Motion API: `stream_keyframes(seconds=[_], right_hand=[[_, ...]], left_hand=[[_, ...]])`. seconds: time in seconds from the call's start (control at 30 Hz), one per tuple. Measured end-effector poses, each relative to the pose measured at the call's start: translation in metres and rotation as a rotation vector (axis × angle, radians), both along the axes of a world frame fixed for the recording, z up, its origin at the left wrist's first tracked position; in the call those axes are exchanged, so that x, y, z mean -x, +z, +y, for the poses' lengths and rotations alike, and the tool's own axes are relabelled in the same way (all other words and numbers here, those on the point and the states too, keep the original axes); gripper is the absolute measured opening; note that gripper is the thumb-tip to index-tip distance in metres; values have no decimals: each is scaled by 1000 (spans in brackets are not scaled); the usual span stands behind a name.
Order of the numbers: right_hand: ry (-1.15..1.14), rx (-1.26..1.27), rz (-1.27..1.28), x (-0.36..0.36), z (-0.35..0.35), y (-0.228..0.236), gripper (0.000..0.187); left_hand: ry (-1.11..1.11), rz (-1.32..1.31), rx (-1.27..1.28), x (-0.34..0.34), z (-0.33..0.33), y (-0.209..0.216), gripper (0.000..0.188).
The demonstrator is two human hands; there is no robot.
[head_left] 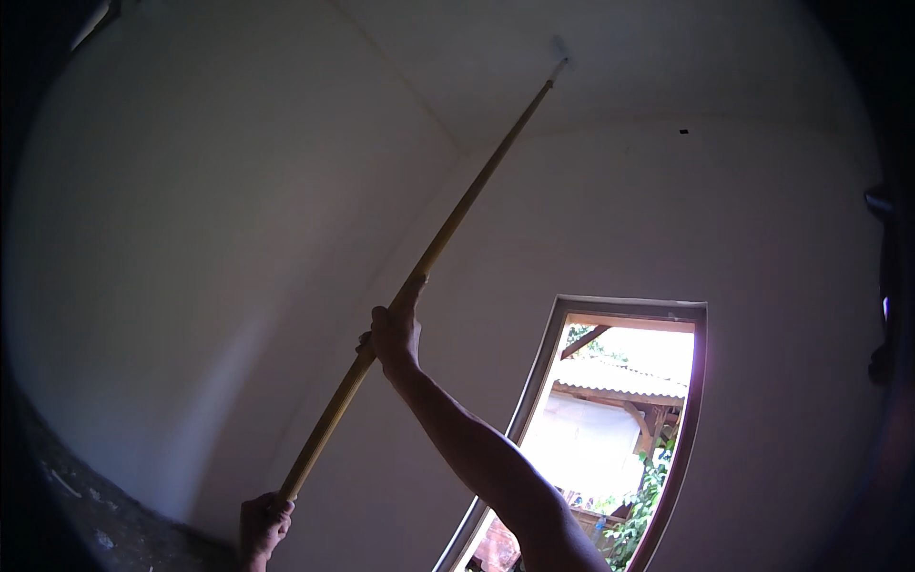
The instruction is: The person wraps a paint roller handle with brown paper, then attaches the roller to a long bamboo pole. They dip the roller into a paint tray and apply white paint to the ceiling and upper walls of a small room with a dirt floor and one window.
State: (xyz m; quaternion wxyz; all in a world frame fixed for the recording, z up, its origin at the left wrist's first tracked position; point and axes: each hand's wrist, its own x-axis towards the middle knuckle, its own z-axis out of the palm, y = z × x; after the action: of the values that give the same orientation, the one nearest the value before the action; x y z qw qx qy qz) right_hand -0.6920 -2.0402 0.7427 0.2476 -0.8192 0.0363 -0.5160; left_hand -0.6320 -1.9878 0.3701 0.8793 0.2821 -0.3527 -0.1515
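Observation:
A long wooden or bamboo pole point(474, 191) slants up from the lower left to the ceiling point(658, 57). At its far tip is a small paint roller point(561, 48), blurred and dim, which appears to be against the ceiling. My left hand point(265, 527) is closed around the pole's lower end. Higher up, around the pole's middle, my right hand point(396, 332) grips it with the arm stretched out. Some fingers of both hands are hidden behind the pole.
Pale walls meet in a corner left of the pole. Behind my right arm is a framed window or door opening point(701, 381), with a corrugated roof point(620, 377) and plants outside. A small dark square point(683, 132) marks the far wall. The dark floor point(114, 520) shows at lower left.

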Motion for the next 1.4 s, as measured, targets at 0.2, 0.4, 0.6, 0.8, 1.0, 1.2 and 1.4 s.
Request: stream_keyframes(seconds=[0.2,0.4,0.6,0.8,1.0,1.2,1.4], right_hand=[[16,35,-53,11,16,-3,95],[37,81,-123,27,35,8,96],[31,156,-261,67,43,69,98],[-78,199,-380,111,34,107,99],[-116,215,-325,117,9,97,100],[-96,79,-203,85,-30,54,101],[-124,40,-72,61,-33,20,101]], left_hand=[[-11,-33,1,-15,3,5,31],[1,-50,-34,-28,22,22,37],[-25,-250,77,-17,26,89,35],[-71,-352,99,19,12,132,33],[-124,-300,5,35,-3,117,35],[-134,-195,-71,41,-11,65,39],[-184,-118,-1,50,-5,19,30]])
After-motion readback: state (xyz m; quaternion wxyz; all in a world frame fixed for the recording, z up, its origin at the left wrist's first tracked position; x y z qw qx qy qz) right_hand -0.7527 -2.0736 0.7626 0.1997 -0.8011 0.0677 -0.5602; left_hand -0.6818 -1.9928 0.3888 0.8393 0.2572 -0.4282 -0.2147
